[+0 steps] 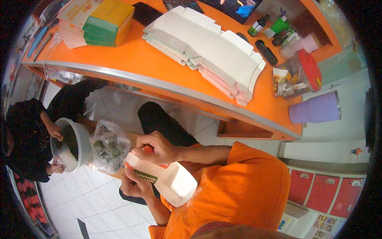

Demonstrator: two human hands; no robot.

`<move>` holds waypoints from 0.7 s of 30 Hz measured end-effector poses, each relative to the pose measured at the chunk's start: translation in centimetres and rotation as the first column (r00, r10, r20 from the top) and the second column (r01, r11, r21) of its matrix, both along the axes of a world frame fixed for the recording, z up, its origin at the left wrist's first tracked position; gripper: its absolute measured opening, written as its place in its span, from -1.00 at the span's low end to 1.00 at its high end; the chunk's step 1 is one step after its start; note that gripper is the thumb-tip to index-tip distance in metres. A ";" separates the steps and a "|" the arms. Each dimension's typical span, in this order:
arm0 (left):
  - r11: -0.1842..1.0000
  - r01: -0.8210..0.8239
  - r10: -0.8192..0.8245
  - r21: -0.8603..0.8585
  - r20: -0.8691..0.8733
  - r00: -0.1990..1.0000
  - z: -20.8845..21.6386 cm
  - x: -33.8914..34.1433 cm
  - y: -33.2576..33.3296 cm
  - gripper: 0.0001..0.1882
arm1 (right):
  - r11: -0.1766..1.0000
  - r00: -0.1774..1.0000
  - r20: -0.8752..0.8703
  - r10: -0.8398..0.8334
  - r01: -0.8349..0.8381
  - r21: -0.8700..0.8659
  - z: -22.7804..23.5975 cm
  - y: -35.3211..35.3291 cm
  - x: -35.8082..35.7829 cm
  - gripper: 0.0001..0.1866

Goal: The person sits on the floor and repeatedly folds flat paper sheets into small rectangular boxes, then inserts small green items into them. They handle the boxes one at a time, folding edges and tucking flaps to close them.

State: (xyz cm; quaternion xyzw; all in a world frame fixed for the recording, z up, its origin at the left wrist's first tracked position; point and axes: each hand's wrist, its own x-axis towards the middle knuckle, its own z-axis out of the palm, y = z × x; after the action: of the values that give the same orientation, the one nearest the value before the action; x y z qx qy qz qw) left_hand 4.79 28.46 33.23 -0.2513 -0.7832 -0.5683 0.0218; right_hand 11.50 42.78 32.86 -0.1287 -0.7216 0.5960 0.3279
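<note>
Both my hands grip a partly folded paper food box [178, 184], white inside, with red and green print on its outer panels. My right hand [158, 148] is closed on the box's upper edge, beside a red part. Lower down, my left hand [136, 184] pinches the near side panel next to a green patterned strip. The box's open end tilts toward my orange shirt. Just beyond my hands lies a clear plastic bag [108, 145] with dark greenish contents that I cannot make out.
On the orange table [131, 55] lie flat white box blanks [203, 40] and green-and-yellow cartons [105, 24]. A red-lidded jar [296, 75] and purple tumbler [315, 108] stand near its right end. At left, a person in black [26, 135] holds a white tub [81, 143].
</note>
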 end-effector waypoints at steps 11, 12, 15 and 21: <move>0.998 -0.023 0.013 0.058 0.167 0.986 -1.5 -1.4 0.0 -0.58 | 0.933 0.906 0.245 0.346 -0.306 -0.188 -1.8 1.8 2.8 -0.63; 0.997 0.013 -0.029 0.074 0.228 0.973 -1.7 -1.2 -0.2 -0.59 | 0.955 0.916 0.275 0.293 -0.269 -0.122 -1.9 1.9 3.0 -0.62; 0.986 0.132 -0.163 0.106 0.393 0.905 -3.7 -0.1 -1.9 -0.69 | 0.987 0.941 0.296 0.162 -0.162 -0.027 -1.6 2.0 3.3 -0.60; 0.995 0.099 -0.089 0.007 0.499 0.862 -4.7 2.1 -3.9 -0.67 | 0.945 0.911 0.265 0.317 -0.279 -0.173 -5.1 -0.2 4.8 -0.66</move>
State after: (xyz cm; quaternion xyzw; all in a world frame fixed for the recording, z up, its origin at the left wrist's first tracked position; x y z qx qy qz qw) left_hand 6.92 24.53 28.56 -0.1342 -0.7545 -0.6068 -0.2112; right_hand 16.34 42.62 27.75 -0.1241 -0.7321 0.6599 0.1146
